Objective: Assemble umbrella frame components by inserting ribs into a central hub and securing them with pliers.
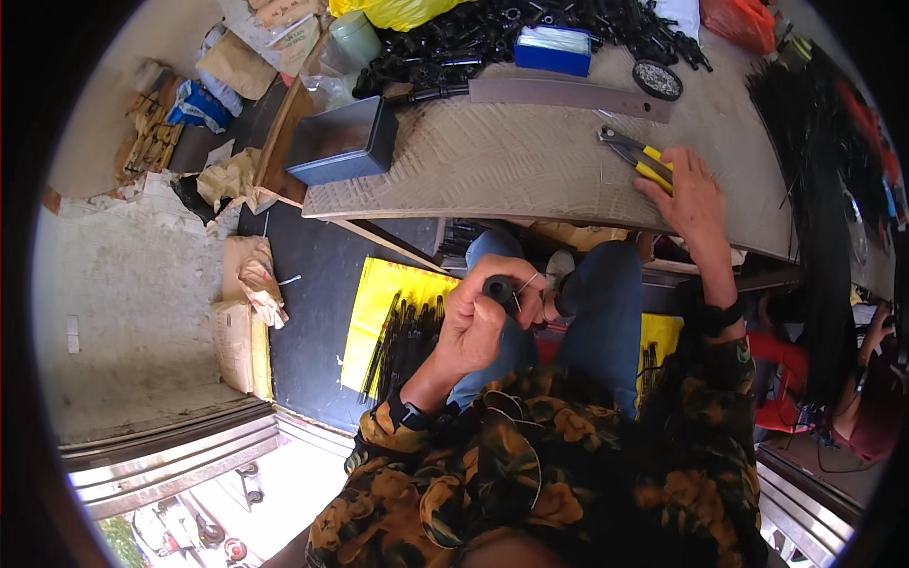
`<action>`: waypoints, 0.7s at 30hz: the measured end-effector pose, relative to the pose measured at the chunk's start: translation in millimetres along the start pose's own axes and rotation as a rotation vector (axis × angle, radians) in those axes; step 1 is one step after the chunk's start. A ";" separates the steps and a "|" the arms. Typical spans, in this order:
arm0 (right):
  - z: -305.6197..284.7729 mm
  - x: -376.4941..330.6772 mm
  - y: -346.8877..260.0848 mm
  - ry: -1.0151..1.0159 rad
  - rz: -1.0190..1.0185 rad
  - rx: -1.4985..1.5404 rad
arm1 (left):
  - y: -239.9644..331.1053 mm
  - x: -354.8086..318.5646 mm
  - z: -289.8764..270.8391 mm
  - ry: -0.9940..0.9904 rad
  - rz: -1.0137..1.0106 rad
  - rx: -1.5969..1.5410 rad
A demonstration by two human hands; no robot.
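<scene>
1. A hollow black cylindrical part [498, 287] is clasped in the left hand [473, 327], above the lap [598, 322].
2. Yellow-handled pliers [653, 175], on the worktop [454, 161] (a flat bar [568, 97] lies beyond), are grasped by the right hand [699, 201].

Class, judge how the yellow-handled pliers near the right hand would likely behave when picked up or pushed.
The pliers probably feel stiff and fairly heavy for their size, given the metal head. Their two spread handles make rolling seem unlikely; a push would more likely slide them.
</scene>
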State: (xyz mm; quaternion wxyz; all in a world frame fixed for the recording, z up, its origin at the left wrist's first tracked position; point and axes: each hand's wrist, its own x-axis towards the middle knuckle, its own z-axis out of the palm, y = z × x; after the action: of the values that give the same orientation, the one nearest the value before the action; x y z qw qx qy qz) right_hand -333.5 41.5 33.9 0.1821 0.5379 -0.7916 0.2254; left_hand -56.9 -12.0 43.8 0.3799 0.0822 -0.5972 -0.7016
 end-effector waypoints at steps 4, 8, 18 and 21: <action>12.2 3.4 13.7 -0.092 -0.171 -0.166 | -1.3 -0.5 -8.2 -0.076 -0.030 -0.027; 3.2 1.5 3.0 -0.184 0.272 0.396 | 9.3 -1.3 -7.8 -0.029 -0.010 0.095; -99.3 -6.9 -103.0 0.110 -0.588 -0.194 | 7.8 -9.9 -13.2 0.003 -0.142 0.178; -89.3 -7.4 -94.6 0.376 -0.736 -0.505 | 12.4 -6.7 -5.5 0.034 -0.118 0.188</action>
State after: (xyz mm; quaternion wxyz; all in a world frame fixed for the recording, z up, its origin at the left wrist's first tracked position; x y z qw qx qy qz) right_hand -238.5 66.3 119.5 0.5145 0.6713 -0.5320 0.0403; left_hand -43.7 -12.0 51.2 0.3384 0.1644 -0.6479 -0.6623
